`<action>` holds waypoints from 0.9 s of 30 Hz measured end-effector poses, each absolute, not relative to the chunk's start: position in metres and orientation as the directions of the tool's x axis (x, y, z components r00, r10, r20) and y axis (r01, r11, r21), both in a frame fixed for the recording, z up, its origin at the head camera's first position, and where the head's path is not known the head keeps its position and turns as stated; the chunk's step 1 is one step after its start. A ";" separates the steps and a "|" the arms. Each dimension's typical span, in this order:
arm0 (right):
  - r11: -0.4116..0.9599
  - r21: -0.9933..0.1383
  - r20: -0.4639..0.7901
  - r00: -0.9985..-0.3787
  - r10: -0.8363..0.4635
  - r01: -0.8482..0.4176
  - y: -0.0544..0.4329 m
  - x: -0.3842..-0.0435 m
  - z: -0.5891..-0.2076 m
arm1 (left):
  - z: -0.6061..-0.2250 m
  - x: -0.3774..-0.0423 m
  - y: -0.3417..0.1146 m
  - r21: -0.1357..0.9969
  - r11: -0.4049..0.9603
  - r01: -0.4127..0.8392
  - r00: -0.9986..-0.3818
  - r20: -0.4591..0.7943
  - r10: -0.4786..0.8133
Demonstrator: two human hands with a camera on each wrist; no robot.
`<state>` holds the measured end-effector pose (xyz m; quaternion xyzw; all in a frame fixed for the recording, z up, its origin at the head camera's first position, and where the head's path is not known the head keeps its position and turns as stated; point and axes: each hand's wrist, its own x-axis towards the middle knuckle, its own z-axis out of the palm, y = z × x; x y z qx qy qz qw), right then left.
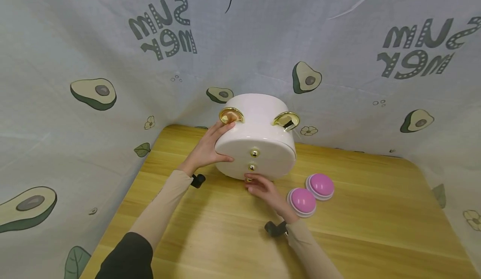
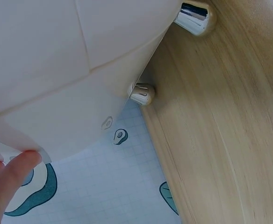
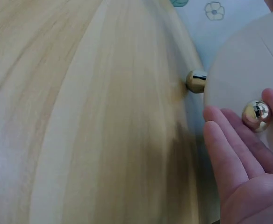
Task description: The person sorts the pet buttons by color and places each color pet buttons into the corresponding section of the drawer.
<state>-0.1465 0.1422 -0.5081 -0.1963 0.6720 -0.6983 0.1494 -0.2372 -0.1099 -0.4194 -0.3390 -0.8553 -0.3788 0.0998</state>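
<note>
A white round-fronted drawer box [image 1: 259, 122] stands on the table, with gold ear-shaped pieces on top and a column of gold knobs down its front. My left hand [image 1: 206, 147] holds its left side, the thumb on the front face and the fingers reaching back beside the left gold ear [image 1: 231, 115]. In the left wrist view, fingertips [image 2: 26, 161] press against the box's white wall [image 2: 85, 112]. My right hand [image 1: 264, 191] is at the lowest knob [image 3: 256, 115], pinching it between its digits. Gold feet [image 3: 196, 81] hold the box above the table.
Two pink push-button domes with white bases, a nearer one [image 1: 302, 201] and a farther one [image 1: 322, 185], sit just right of my right hand. The wooden table [image 1: 375, 204] ends at a printed cloth [image 1: 255, 62] hanging close behind the box.
</note>
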 end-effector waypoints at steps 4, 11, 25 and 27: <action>-0.056 -0.997 0.075 -0.883 -0.463 -0.055 0.141 -0.146 -0.508 | -0.419 -0.237 -0.110 0.586 0.491 0.645 -0.759 0.417 0.500; -0.044 -0.998 0.059 -0.891 -0.450 -0.044 0.141 -0.144 -0.507 | -0.419 -0.237 -0.109 0.579 0.499 0.645 -0.760 0.418 0.497; -0.022 -0.998 0.056 -0.889 -0.454 -0.052 0.141 -0.136 -0.505 | -0.422 -0.238 -0.109 0.548 0.483 0.683 -0.729 0.463 0.504; -0.018 -0.999 0.050 -0.888 -0.456 -0.047 0.141 -0.132 -0.505 | -0.422 -0.238 -0.110 0.547 0.482 0.685 -0.727 0.466 0.504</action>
